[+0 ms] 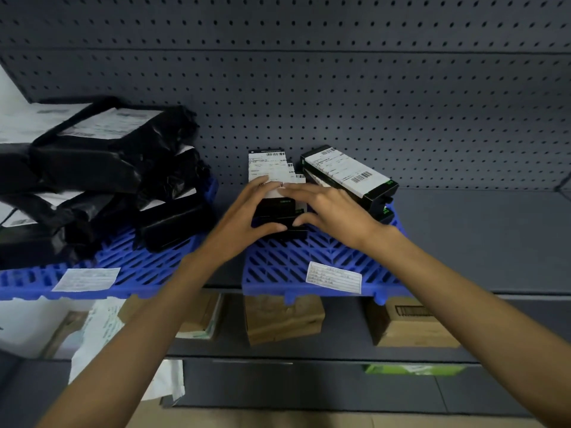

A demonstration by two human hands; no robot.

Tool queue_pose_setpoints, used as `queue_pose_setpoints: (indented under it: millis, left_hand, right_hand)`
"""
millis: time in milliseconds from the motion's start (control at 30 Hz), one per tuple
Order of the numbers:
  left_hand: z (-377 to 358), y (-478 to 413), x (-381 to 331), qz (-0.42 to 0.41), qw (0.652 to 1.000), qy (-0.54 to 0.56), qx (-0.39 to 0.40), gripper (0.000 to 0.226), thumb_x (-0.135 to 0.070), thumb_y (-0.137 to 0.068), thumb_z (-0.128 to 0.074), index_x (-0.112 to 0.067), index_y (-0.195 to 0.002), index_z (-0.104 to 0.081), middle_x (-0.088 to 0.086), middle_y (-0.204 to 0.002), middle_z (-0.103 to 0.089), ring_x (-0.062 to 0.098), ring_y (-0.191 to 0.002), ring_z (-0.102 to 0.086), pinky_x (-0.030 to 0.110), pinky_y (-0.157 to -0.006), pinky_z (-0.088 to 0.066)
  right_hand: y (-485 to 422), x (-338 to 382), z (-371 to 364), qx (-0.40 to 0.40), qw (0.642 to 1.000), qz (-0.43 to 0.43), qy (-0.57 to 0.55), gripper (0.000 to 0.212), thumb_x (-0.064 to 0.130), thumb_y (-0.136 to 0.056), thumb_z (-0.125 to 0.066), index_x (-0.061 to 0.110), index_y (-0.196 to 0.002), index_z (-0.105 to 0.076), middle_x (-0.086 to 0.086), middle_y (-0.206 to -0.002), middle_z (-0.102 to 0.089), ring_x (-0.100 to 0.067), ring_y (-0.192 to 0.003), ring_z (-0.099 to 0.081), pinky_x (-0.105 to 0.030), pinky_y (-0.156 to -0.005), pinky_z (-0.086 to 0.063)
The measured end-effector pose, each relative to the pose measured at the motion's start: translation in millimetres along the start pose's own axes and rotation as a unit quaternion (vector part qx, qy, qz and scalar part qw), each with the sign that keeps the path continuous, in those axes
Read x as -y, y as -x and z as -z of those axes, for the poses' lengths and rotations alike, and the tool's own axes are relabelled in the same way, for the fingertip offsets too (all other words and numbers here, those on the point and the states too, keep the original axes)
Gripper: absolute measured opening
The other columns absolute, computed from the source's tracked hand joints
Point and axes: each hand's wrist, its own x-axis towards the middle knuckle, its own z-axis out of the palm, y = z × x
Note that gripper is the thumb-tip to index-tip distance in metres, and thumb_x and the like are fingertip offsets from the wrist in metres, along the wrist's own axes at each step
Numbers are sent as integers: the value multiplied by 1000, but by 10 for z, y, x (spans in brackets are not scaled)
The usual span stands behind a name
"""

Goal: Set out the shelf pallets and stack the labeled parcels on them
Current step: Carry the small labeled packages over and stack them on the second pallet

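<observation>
Pallets seemed to be the finished part of the job. The left pallet (148, 267) and the right pallet (278, 267) both lay flat on the grey shelf (479, 236), just apart from each other, each with a white paper slip on its near edge.

The left pallet was heaped with bagged parcels (102, 156), black plastic mailers with white labels, piled unevenly over most of its far part. The right pallet held less. A second box stack (349, 174), slim black cartons with a barcoded label facing up, sat at its far right corner, slewed at an angle. Just left of that, toward the far side of the same pallet, stood the box stack (272, 168).

The left hand (247, 214) grasped this stack from the left, fingers laid over the top label and thumb hooked against the near face. The right hand (333, 211) clasped it from the right in the same way. Whether the stack was being set down or squared up could not be told.

By my reckoning the stacking was well along but not over, since the near half of the right pallet had room left. No loose parcels waiting their turn showed in view, so how many remained could not be judged. Brown cartons (284, 319) stood on the shelf below.
</observation>
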Motion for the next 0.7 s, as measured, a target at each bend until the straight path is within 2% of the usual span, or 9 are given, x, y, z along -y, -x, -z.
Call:
queue_pose_setpoints:
  millis: [67,200,367,433,500,600,700]
  left_hand:
    - [10,15,27,-6,1000,3,12,80,-46,-81,-69,-31,-149,-29,-10,-159,-14,-3,-142,-15,-3,-104,-12]
    - [-14,-9,33,-19,999,15,29,88,-42,-78,-76,-28,-150,-28,-9,-158,-12,-1,-143,-13,0,-106,-13]
    - [-55,-119,20,-36,998,10,54,92,-40,-77,-80,-29,-150,-26,-8,-158,-14,10,-147,-15,38,-119,-25]
    - [-51,-118,41,-45,997,7,67,95,-37,-76,-81,-30,-151,-23,-8,-158,-11,13,-148,-13,45,-119,-25]
    - [-39,-88,71,-54,996,4,76,95,-29,-78,-81,-33,-151,-20,-9,-158,-8,12,-148,-11,42,-119,-25]
    - [-38,-16,120,-62,997,-1,48,89,-14,-81,-77,-31,-150,-23,-11,-160,-6,7,-147,-12,25,-116,-23]
    - [-74,-19,129,-51,998,-6,23,83,-8,-85,-72,-27,-151,-24,-11,-161,-3,-5,-141,-10,7,-107,-17]
  right_hand:
    - [18,47,-25,-4,1000,-10,11,68,27,-88,-70,25,-148,-40,6,-153,-39,-17,-136,-44,-41,-104,-45]
    - [108,112,-103,-23,999,-39,16,78,23,-82,-76,29,-149,-36,11,-153,-37,-18,-128,-51,-42,-89,-54]
    - [165,171,-194,-63,995,-83,8,77,18,-76,-81,25,-141,-40,7,-139,-41,-18,-116,-55,-38,-79,-55]
    - [158,182,-220,-70,993,-93,7,76,15,-75,-81,24,-139,-42,6,-136,-42,-18,-112,-55,-32,-76,-53]
    - [163,189,-233,-71,993,-95,16,74,12,-75,-81,22,-138,-43,4,-136,-42,-21,-110,-56,-31,-75,-52]
    - [129,224,-253,-79,989,-111,52,72,11,-75,-80,21,-137,-43,4,-136,-44,-29,-105,-61,-43,-70,-55]
    - [35,249,-262,-75,983,-133,105,70,12,-77,-78,25,-136,-42,8,-137,-44,-32,-92,-64,-40,-59,-52]
